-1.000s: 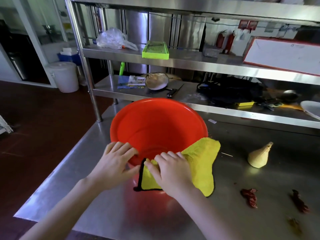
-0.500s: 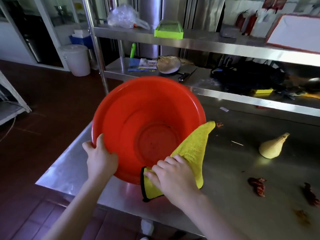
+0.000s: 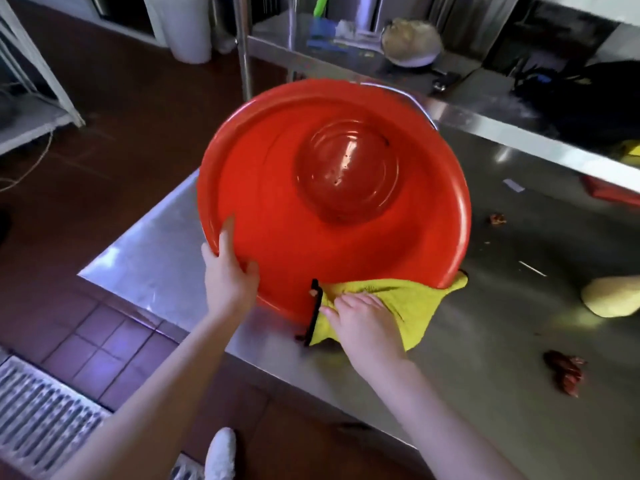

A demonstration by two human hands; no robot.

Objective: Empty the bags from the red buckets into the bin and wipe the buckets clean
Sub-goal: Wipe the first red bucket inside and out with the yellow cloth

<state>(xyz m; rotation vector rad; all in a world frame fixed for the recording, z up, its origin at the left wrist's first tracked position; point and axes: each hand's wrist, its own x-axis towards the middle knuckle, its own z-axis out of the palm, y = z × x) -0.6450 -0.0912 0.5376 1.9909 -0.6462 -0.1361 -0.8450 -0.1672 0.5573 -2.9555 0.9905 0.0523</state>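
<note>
A large red bucket (image 3: 277, 209) is tipped up steeply on the steel table (image 3: 485, 358), its broad face turned to me with the round base showing in the middle. My left hand (image 3: 230, 275) grips its lower left rim, thumb lying on the red face. My right hand (image 3: 360, 320) holds a bunched yellow cloth (image 3: 412, 306) with a black edge, down on the table against the bucket's bottom rim. Part of the cloth runs under the rim. No bag or bin for emptying is recognisable.
A beige cone-shaped object (image 3: 609, 299) and dried red scraps (image 3: 566, 374) lie on the table at the right. Behind are a shelf with a pan (image 3: 412, 43) and a black bag (image 3: 588, 98). A white pail (image 3: 187, 26), a floor grate (image 3: 41, 417) and my shoe (image 3: 220, 452) are below.
The bucket has been tipped up further, from sitting on the table to nearly on edge. My left hand shifted to the lower left rim. The right hand stays on the cloth.
</note>
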